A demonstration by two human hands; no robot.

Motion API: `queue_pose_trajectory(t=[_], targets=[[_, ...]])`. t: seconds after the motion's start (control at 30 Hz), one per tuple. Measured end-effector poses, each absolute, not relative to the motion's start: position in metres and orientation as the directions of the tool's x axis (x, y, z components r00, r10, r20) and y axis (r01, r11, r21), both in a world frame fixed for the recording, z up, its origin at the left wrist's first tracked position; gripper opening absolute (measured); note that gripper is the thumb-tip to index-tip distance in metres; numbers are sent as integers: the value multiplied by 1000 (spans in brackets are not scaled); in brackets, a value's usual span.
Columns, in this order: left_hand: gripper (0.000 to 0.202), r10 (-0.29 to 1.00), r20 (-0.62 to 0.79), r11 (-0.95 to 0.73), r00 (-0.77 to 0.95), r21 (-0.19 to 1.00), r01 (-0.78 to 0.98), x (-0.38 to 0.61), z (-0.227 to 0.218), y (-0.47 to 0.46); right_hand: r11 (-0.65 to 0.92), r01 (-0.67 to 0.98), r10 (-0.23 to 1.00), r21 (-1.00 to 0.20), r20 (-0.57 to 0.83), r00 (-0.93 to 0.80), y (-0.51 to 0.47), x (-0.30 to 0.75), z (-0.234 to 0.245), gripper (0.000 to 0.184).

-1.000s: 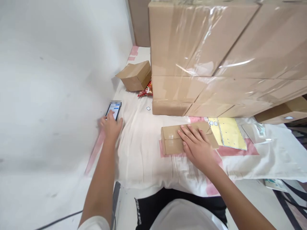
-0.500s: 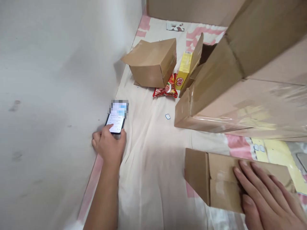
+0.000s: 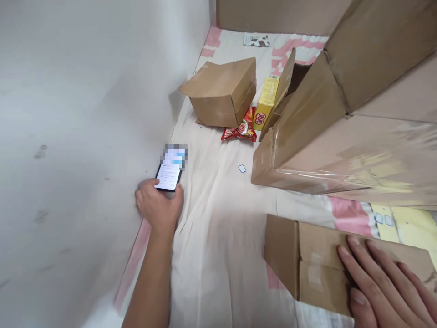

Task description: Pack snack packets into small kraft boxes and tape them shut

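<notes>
Around the lower end of a lit smartphone [image 3: 168,175], my left hand [image 3: 160,204] is closed, its thumb at the right edge and its other fingers at the left. The phone lies on the cloth near the wall; part of its screen is blurred out. My right hand [image 3: 385,278] rests flat, fingers stretched out, on top of a closed cardboard box [image 3: 319,255] at the lower right. Clear tape crosses that box's flap. The frame's bottom edge cuts off part of the right hand.
A white wall [image 3: 85,136] rises along the left. Ahead lie a small carton [image 3: 218,86], a red snack bag [image 3: 241,131], a yellow box [image 3: 266,98] and a white-brown packet [image 3: 256,40]. A large taped carton [image 3: 341,141] stands right. A small white sticker [image 3: 242,168] lies on the cloth [image 3: 218,196].
The finger that touched the phone's screen has drawn back to its lower left edge. The right hand stays on the cardboard box. The whole view has shifted slightly.
</notes>
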State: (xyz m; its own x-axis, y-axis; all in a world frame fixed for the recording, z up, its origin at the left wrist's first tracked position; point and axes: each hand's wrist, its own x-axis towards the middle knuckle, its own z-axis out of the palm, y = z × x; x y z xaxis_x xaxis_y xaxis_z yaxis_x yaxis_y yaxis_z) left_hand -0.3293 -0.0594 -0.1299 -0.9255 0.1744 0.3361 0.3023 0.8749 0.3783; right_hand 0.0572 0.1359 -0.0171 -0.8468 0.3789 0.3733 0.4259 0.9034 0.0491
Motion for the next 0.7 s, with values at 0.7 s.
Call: queue_pose_trajectory(t=[0.7], targets=[[62, 166, 328, 898, -930, 339, 280, -333, -136, -59, 892, 442, 408, 97, 253, -877, 135, 66, -16, 73]])
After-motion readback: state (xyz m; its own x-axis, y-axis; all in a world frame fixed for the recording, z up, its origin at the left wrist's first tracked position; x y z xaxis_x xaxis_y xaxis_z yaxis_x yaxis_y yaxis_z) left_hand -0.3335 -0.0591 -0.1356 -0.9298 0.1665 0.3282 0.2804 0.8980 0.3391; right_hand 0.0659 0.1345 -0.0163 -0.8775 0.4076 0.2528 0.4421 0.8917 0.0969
